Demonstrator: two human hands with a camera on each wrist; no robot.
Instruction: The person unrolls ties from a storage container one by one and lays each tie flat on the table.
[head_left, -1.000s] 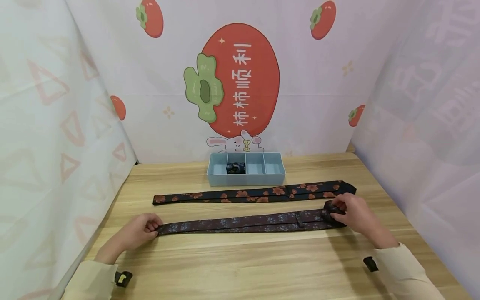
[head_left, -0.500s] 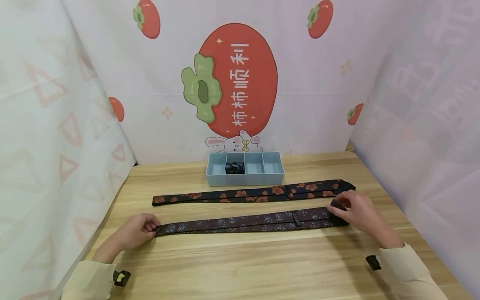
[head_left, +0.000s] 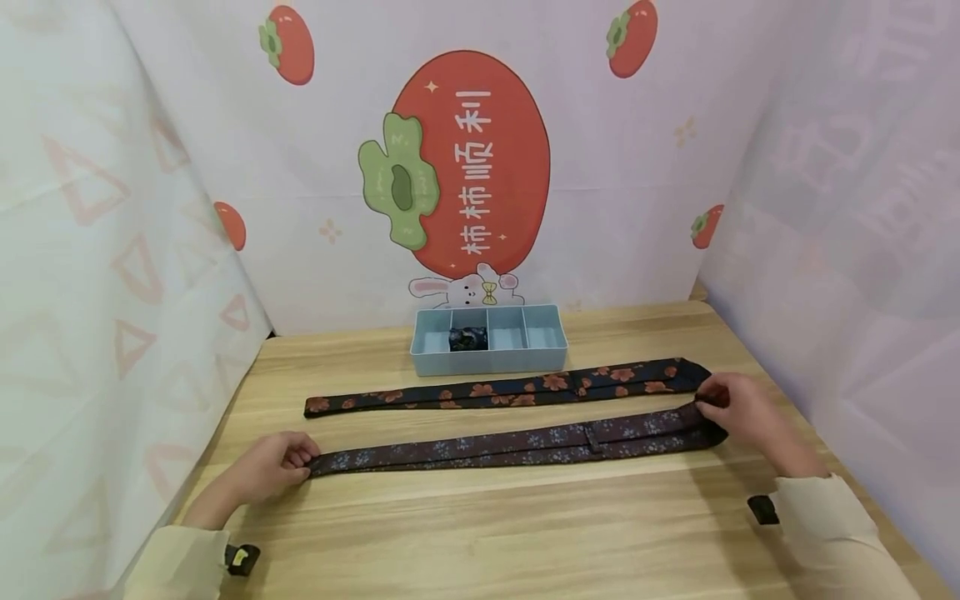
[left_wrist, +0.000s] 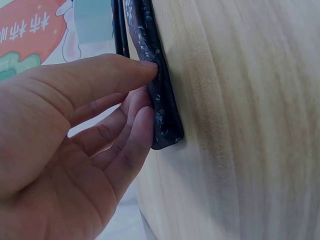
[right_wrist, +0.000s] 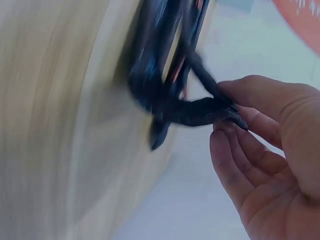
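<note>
A dark maroon necktie (head_left: 480,450) with small blue-grey flowers lies folded lengthwise across the table. At its left end, my left hand (head_left: 273,465) pinches the fold; the thumb lies against the cloth in the left wrist view, above the fold's end (left_wrist: 167,130). My right hand (head_left: 744,412) pinches a dark end of the same tie (right_wrist: 200,111) between thumb and fingers, lifted off the table. Behind it lies a second necktie (head_left: 480,393), navy with orange flowers, also folded lengthwise. The right hand is close to that tie's right end.
A light blue box (head_left: 487,362) with several compartments stands at the back of the wooden table (head_left: 465,533). A rolled dark patterned tie (head_left: 468,338) sits in its second compartment from the left. Printed cloth (head_left: 630,167) hangs behind and at both sides.
My right hand has moved right and slightly away, drawing the held end of the maroon tie out from a bunched fold. The left hand has kept its grip in nearly the same place.
</note>
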